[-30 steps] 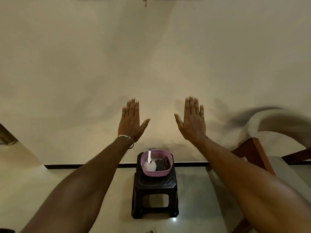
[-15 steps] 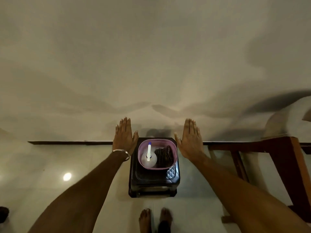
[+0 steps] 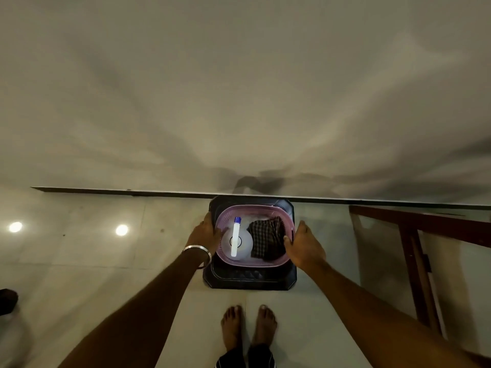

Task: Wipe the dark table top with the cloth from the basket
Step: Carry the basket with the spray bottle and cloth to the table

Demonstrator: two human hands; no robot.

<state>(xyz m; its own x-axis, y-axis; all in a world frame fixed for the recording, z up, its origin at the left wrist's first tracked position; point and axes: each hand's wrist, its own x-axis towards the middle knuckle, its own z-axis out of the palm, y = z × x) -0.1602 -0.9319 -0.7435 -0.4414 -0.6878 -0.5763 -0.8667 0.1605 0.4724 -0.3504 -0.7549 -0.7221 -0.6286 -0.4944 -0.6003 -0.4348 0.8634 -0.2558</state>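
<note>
A small dark table [image 3: 249, 278] stands on the floor against the wall. On it sits a pink basket [image 3: 256, 208] holding a folded dark checked cloth [image 3: 267, 239] on the right and a white spray bottle [image 3: 236, 240] with a blue tip on the left. My left hand [image 3: 205, 234], with a metal bangle at the wrist, grips the basket's left rim, thumb over the edge. My right hand [image 3: 304, 247] grips the right rim, its thumb beside the cloth. The basket covers most of the table top.
My bare feet [image 3: 249, 328] stand just in front of the table on pale floor tiles. A brown wooden chair frame [image 3: 409, 235] stands to the right. A dark object [image 3: 8, 300] lies at the left edge. The wall rises right behind the table.
The view has tilted further down. Both hands, held up flat with fingers straight before, have dropped and closed on the two sides of the basket.
</note>
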